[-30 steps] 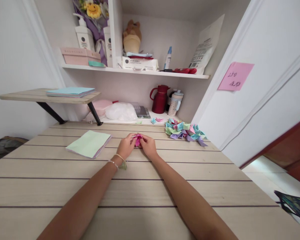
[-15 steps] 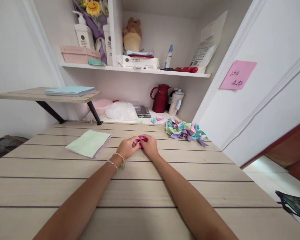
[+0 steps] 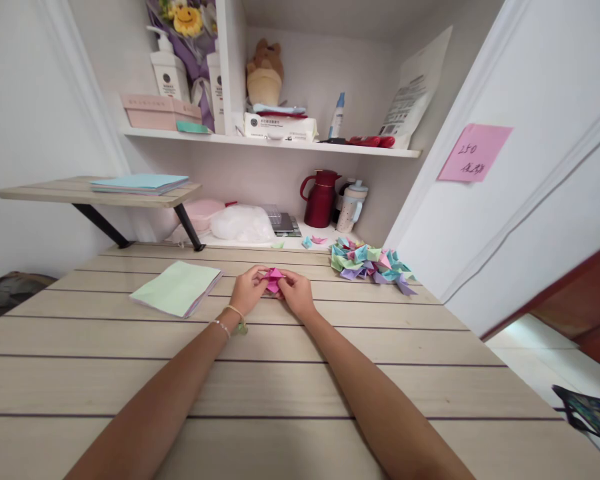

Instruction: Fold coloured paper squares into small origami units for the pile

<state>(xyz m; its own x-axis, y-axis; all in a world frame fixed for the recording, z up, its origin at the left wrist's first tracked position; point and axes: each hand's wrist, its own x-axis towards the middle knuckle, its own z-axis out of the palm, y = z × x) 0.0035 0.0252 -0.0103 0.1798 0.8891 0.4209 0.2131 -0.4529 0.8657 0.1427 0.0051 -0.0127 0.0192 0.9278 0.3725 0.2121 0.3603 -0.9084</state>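
Observation:
Between my two hands is a folded piece of magenta origami paper (image 3: 274, 279), partly opened out, just above the slatted table (image 3: 290, 387). My left hand (image 3: 250, 288) pinches its left side, and my right hand (image 3: 297, 291) pinches its right side. Some of the fingertips are hidden behind the paper. To the left lies a stack of square paper (image 3: 177, 288) with a pale green sheet on top. Over on the right, a pile of folded paper boats (image 3: 370, 261) in several colours rests near the table's far edge.
Behind the table a red jug (image 3: 322, 199) and a speckled bottle (image 3: 352, 207) stand under the white shelf (image 3: 275, 141). A small raised wooden shelf (image 3: 45, 189) at the left carries blue paper (image 3: 139, 181). A clear plastic bag (image 3: 243, 223) lies at the back.
My hands have drawn slightly apart, the left one moving a little left. The magenta paper, mostly covered before, now shows more and looks more opened out.

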